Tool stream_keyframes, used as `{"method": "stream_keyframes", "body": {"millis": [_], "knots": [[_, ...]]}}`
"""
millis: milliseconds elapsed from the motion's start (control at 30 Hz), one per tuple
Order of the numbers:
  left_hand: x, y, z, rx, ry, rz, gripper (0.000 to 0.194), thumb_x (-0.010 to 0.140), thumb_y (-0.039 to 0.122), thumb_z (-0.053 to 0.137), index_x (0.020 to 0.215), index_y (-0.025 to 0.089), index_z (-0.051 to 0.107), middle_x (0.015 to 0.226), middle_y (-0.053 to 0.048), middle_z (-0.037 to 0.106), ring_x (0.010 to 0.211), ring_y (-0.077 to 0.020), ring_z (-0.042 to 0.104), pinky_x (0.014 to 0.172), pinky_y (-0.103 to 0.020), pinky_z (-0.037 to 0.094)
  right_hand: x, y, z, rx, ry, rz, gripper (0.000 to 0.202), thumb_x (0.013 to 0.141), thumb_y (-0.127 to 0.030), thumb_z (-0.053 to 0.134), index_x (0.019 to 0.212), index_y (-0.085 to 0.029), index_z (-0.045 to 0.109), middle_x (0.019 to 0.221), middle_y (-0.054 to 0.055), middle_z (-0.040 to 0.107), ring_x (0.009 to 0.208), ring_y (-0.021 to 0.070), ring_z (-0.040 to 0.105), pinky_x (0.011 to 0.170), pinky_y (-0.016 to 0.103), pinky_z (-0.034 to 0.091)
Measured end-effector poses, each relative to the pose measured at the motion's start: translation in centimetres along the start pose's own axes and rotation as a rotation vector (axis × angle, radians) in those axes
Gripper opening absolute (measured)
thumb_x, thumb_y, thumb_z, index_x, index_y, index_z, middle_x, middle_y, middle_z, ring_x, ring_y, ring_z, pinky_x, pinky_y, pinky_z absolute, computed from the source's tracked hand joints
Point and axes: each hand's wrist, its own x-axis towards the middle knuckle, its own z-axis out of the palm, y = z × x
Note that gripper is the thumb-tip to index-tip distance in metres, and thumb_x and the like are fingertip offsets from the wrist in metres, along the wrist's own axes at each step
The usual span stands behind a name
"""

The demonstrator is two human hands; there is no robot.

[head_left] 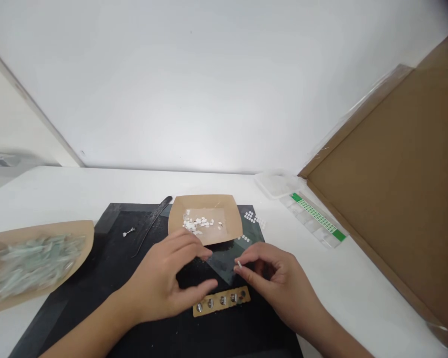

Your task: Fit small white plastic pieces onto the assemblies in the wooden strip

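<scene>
My right hand point(280, 278) pinches a small white piece point(239, 264) between thumb and index finger. To its left, my left hand point(168, 278) is empty, with thumb and fingers held apart. Below and between the hands lies a gold-coloured strip point(205, 312) on the black mat point(134, 328), bearing a row of several small shiny metal pieces. Just beyond my left fingers sits a brown paper tray point(177, 211) holding many small white flakes. Small white oval stickers point(251, 217) lie on the mat's far right corner.
At left, a larger brown paper tray point(87, 233) holds translucent greenish pieces. A dark curved nail file point(153, 223) and a small metal piece point(129, 231) lie on the mat. Rightward are a clear case with a green strip point(317, 218), a clear plastic lid point(278, 183) and a cardboard box point(395, 189).
</scene>
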Motion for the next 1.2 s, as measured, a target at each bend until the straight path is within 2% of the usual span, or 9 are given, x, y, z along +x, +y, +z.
{"method": "stream_keyframes", "body": {"millis": [167,267,367,567,933,1200], "knots": [[-0.3,1.3,0.9,-0.058,-0.244,-0.005,0.053,0.075,0.05,0.09,0.113,0.02,0.069,0.096,-0.006,0.071,0.092,-0.0259,0.06,0.076,-0.039,0.052,0.2,0.0,-1.5,-0.075,-0.164,0.078,0.005,0.087,-0.032,0.083,0.084,-0.028,0.082,0.08,-0.002,0.076,0.07,0.0159,0.064,0.066,0.028,0.048],[-0.6,1.7,1.6,-0.016,-0.339,-0.018,0.048,0.076,0.051,0.088,0.11,0.021,0.07,0.096,-0.005,0.07,0.091,-0.0261,0.058,0.073,-0.038,0.049,0.1,0.2,-2.3,-0.107,-0.215,0.089,0.003,0.085,-0.027,0.084,0.083,-0.028,0.082,0.082,-0.003,0.076,0.073,0.0154,0.065,0.067,0.027,0.047],[-0.9,1.6,2.0,0.022,-0.402,-0.041,0.037,0.081,0.043,0.085,0.107,0.023,0.07,0.095,-0.004,0.069,0.091,-0.0261,0.055,0.073,-0.037,0.046,0.0,0.4,-2.7,-0.122,-0.287,0.116,0.01,0.08,-0.02,0.087,0.079,-0.026,0.08,0.086,-0.004,0.074,0.073,0.0137,0.063,0.065,0.025,0.045],[-1.0,1.3,2.0,0.051,-0.417,-0.043,0.019,0.089,0.03,0.076,0.105,0.023,0.068,0.09,-0.002,0.066,0.086,-0.0236,0.051,0.073,-0.036,0.043,-0.1,0.5,-2.3,-0.216,-0.367,0.187,0.017,0.074,-0.01,0.086,0.072,-0.024,0.077,0.082,-0.005,0.069,0.071,0.0117,0.062,0.063,0.023,0.041],[-0.8,1.3,1.8,0.045,-0.387,-0.05,0.017,0.087,0.028,0.077,0.098,0.022,0.066,0.086,-0.002,0.069,0.083,-0.0227,0.051,0.068,-0.034,0.039,0.5,1.2,-1.8,-0.151,-0.344,0.219,0.012,0.075,-0.014,0.084,0.077,-0.024,0.078,0.081,-0.004,0.069,0.073,0.0144,0.064,0.063,0.024,0.043],[-0.6,1.4,1.8,0.047,-0.36,-0.034,0.017,0.086,0.026,0.078,0.096,0.021,0.065,0.085,-0.002,0.069,0.08,-0.0218,0.051,0.067,-0.033,0.039,0.5,1.2,-2.0,-0.105,-0.436,0.184,0.01,0.08,-0.017,0.082,0.084,-0.024,0.076,0.077,-0.004,0.07,0.07,0.0145,0.063,0.061,0.023,0.044]]}}
